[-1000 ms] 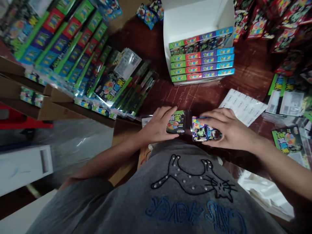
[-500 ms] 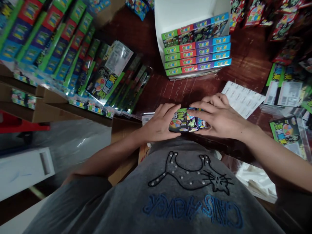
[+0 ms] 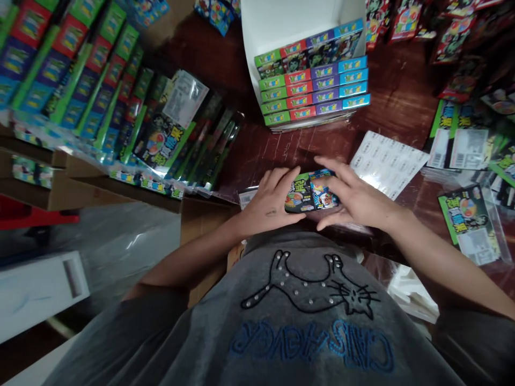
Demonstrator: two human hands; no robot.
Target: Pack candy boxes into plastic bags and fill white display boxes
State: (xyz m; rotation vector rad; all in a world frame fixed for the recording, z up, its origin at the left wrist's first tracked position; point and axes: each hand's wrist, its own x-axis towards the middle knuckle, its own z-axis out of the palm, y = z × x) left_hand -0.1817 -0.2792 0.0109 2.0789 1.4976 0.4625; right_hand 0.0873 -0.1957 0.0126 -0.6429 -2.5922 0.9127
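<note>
Close to my body at the table's edge is a small printed candy pack (image 3: 300,197), green and black on its left part and blue on its right. My left hand (image 3: 267,202) is closed around the left end, thumb along the near side and fingers along the far side. Over the blue end is my right hand (image 3: 354,195), its thumb and fingers spread apart. One right fingertip overlaps the pack; whether it presses on it I cannot tell. Right of the hands lies a white sheet of oval stickers (image 3: 388,163).
Beyond the hands, a white display box (image 3: 298,21) holds stacked colourful candy boxes (image 3: 314,88). Plastic-wrapped candy sets (image 3: 161,134) stand in rows at left, above cardboard cartons (image 3: 88,187). Red candy packets (image 3: 406,21) and printed header cards (image 3: 469,220) lie at right.
My right hand has loosened and its fingers have spread. The pack's right part now shows a blue print where a dark purple one was. My left hand keeps its hold.
</note>
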